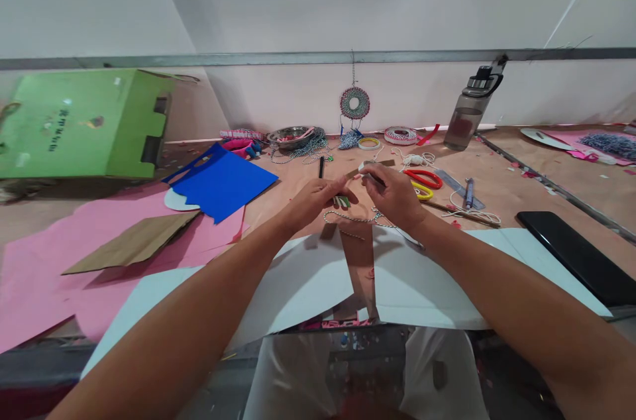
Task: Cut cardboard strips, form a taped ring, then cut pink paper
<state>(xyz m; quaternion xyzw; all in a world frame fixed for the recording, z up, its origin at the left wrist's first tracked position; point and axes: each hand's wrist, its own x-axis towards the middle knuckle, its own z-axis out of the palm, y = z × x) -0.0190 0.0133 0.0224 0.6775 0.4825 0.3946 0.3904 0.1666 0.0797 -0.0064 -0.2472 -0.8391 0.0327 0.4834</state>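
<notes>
Both hands meet over the tabletop (pixel 298 181): left hand (pixel 318 198) with its grip pinched on a small green piece (pixel 342 201), right hand (pixel 392 195) closed on twisted cord (pixel 348 218) trailing onto white paper (pixel 422 274).

Matt pink paper (pixel 44 261), blue card (pixel 223 185), shiny metal bowl (pixel 291 136), glossy red plastic scissors (pixel 424 178).

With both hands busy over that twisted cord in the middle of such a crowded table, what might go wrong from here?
1. The twisted cord lies loose under the left hand and right hand; it might snag on a wrist or tangle.
2. The scissors lie just beyond the right hand, so a sideways reach could knock them.
3. The white sheets overhang the table's near edge under both forearms and may slide off.
</notes>
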